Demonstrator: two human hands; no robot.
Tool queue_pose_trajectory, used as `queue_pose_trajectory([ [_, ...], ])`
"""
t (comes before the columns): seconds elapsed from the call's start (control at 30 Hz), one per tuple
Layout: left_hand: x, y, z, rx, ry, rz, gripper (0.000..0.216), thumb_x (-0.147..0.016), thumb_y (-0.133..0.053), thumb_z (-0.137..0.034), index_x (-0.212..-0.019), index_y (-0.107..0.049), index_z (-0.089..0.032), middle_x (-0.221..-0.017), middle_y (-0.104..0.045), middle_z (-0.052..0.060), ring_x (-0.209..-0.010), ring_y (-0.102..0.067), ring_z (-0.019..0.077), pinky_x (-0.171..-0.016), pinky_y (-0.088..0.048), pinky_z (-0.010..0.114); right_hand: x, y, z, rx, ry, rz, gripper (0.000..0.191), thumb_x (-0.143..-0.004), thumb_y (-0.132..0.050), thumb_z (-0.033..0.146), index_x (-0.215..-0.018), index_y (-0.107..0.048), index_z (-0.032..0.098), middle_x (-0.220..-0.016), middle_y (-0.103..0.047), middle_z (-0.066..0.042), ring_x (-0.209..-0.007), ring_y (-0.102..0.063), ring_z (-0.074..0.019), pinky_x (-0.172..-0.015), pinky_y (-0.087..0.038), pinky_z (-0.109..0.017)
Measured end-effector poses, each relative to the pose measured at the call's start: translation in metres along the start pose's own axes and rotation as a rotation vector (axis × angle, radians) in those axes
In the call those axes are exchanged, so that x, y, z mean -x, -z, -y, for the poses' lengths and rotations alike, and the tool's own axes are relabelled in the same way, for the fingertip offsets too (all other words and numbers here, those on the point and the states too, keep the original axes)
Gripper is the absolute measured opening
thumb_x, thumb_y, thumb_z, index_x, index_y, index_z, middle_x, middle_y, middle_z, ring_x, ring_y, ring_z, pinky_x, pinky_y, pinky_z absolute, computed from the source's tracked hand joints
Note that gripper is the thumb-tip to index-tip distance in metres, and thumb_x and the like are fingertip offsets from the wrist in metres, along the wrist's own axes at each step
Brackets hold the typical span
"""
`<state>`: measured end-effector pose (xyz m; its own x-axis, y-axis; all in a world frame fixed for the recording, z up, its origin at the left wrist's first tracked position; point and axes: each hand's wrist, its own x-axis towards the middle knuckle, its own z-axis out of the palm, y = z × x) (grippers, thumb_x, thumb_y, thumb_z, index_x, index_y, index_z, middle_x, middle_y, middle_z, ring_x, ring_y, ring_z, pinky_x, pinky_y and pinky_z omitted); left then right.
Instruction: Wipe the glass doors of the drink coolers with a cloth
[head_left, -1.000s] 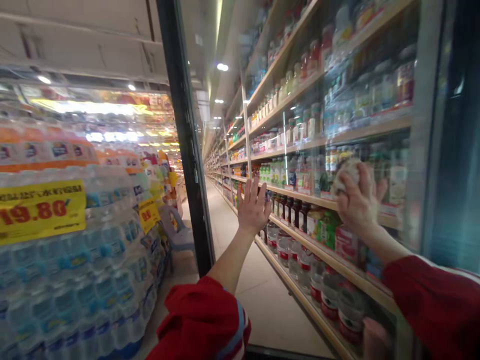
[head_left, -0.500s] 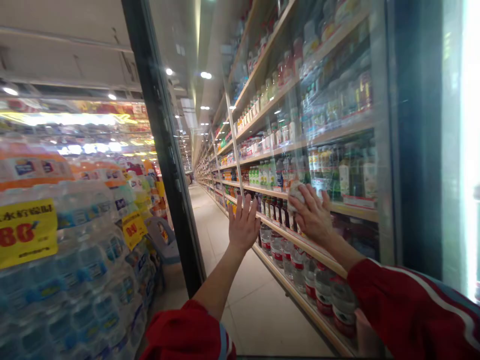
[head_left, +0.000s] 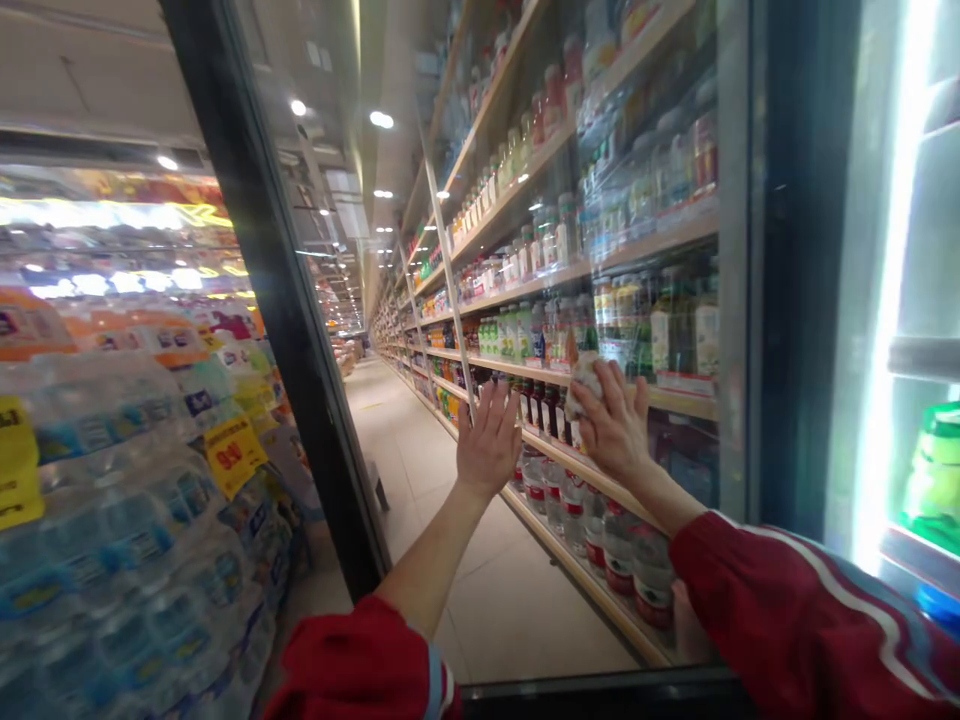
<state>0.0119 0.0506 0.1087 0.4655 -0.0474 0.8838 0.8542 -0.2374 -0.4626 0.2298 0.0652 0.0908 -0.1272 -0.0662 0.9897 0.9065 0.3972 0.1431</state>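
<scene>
A glass door (head_left: 525, 610) with a dark frame (head_left: 277, 300) stands in front of me. Against its pane lies my left hand (head_left: 489, 440), palm forward, fingers stretched out and holding nothing. To its right, my right hand (head_left: 615, 425) presses a crumpled whitish cloth (head_left: 585, 382) to the glass. The cloth shows at the upper left of that hand, partly hidden under the fingers. Both arms are in red sleeves with white and light-blue stripes.
Shelves of bottled drinks (head_left: 555, 410) appear in the pane, along with a tiled aisle floor (head_left: 397, 440). At left are stacked packs of water bottles (head_left: 112, 540) with a yellow price sign (head_left: 234, 455). A bright light strip (head_left: 892, 300) and green bottles (head_left: 934, 475) are at right.
The view has turned right, so the door frame and water packs sit further left. Green bottles and the door's bottom edge now show. The right hand with the cloth has shifted slightly left.
</scene>
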Motion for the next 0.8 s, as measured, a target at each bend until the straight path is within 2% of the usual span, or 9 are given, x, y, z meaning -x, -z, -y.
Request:
queue_pose_trajectory([
  [0.1, -0.001, -0.002, -0.006, 0.007, 0.010, -0.004, 0.044, -0.093, -0.042, -0.029, -0.134, -0.047, -0.013, -0.139, -0.049, 0.015, -0.142, -0.017, 0.0195, -0.118, 0.002, 0.043, 0.006, 0.008, -0.026, 0.054, -0.002, 0.007, 0.047, -0.083, -0.048, 0.024, -0.129, -0.052, 0.029, -0.151, -0.034, -0.008, -0.139, -0.031, -0.0290, -0.111, -0.018, -0.057],
  [0.23, -0.001, -0.002, -0.004, 0.063, 0.034, 0.013, 0.050, -0.091, -0.046, -0.029, -0.139, -0.040, -0.016, -0.141, -0.045, 0.015, -0.142, -0.021, 0.0208, -0.118, 0.000, 0.046, 0.010, 0.018, -0.059, 0.124, -0.183, -0.071, 0.051, -0.085, -0.045, 0.023, -0.136, -0.045, 0.026, -0.152, -0.029, -0.012, -0.138, -0.031, -0.0320, -0.108, -0.022, -0.061],
  [0.3, -0.002, -0.003, -0.007, 0.086, 0.043, 0.007, 0.052, -0.091, -0.046, -0.027, -0.141, -0.036, -0.017, -0.142, -0.044, 0.016, -0.142, -0.021, 0.0214, -0.118, 0.000, 0.047, 0.010, 0.019, -0.058, 0.121, -0.208, -0.090, 0.054, -0.086, -0.043, 0.023, -0.140, -0.040, 0.028, -0.154, -0.026, -0.012, -0.139, -0.028, -0.0322, -0.107, -0.023, -0.062],
  [0.37, -0.007, -0.004, -0.012, 0.115, 0.025, -0.002, 0.053, -0.091, -0.046, -0.026, -0.142, -0.035, -0.016, -0.142, -0.044, 0.016, -0.142, -0.021, 0.0213, -0.118, 0.000, 0.047, 0.009, 0.015, -0.045, 0.103, -0.168, -0.081, 0.058, -0.086, -0.043, 0.021, -0.142, -0.035, 0.030, -0.155, -0.023, -0.010, -0.141, -0.025, -0.0313, -0.108, -0.023, -0.062],
  [0.47, -0.014, -0.007, -0.023, 0.157, -0.008, 0.021, 0.054, -0.091, -0.045, -0.028, -0.143, -0.035, -0.018, -0.143, -0.044, 0.015, -0.141, -0.024, 0.0211, -0.118, 0.000, 0.047, 0.008, 0.009, -0.025, 0.072, -0.080, -0.017, 0.061, -0.085, -0.044, 0.020, -0.143, -0.032, 0.034, -0.156, -0.020, -0.006, -0.142, -0.023, -0.0295, -0.110, -0.021, -0.060],
  [0.53, -0.017, -0.010, -0.027, 0.168, -0.005, 0.052, 0.054, -0.091, -0.045, -0.029, -0.143, -0.035, -0.019, -0.144, -0.042, 0.014, -0.141, -0.026, 0.0217, -0.118, 0.001, 0.048, 0.010, 0.009, -0.024, 0.061, -0.048, 0.020, 0.061, -0.084, -0.045, 0.021, -0.142, -0.034, 0.035, -0.156, -0.023, -0.005, -0.142, -0.024, -0.0289, -0.111, -0.020, -0.059],
  [0.63, -0.017, -0.014, -0.029, 0.183, 0.011, 0.083, 0.053, -0.091, -0.044, -0.030, -0.143, -0.036, -0.020, -0.145, -0.041, 0.013, -0.141, -0.026, 0.0221, -0.117, 0.003, 0.048, 0.014, 0.020, -0.046, 0.088, -0.079, 0.007, 0.058, -0.085, -0.044, 0.022, -0.140, -0.038, 0.035, -0.154, -0.027, -0.005, -0.140, -0.028, -0.0297, -0.110, -0.019, -0.061],
  [0.73, -0.016, -0.014, -0.028, 0.212, 0.025, 0.099, 0.054, -0.090, -0.044, -0.031, -0.143, -0.036, -0.020, -0.147, -0.038, 0.012, -0.142, -0.024, 0.0221, -0.117, 0.005, 0.048, 0.019, 0.033, -0.077, 0.143, -0.231, -0.066, 0.057, -0.087, -0.042, 0.022, -0.142, -0.036, 0.032, -0.153, -0.028, -0.009, -0.139, -0.029, -0.0316, -0.107, -0.020, -0.065],
  [0.8, -0.017, -0.013, -0.029, 0.236, 0.042, 0.108, 0.055, -0.090, -0.045, -0.029, -0.143, -0.035, -0.020, -0.148, -0.037, 0.012, -0.142, -0.022, 0.0226, -0.117, 0.005, 0.049, 0.021, 0.038, -0.087, 0.153, -0.295, -0.073, 0.057, -0.087, -0.041, 0.022, -0.143, -0.034, 0.031, -0.153, -0.027, -0.011, -0.139, -0.028, -0.0326, -0.105, -0.022, -0.067],
])
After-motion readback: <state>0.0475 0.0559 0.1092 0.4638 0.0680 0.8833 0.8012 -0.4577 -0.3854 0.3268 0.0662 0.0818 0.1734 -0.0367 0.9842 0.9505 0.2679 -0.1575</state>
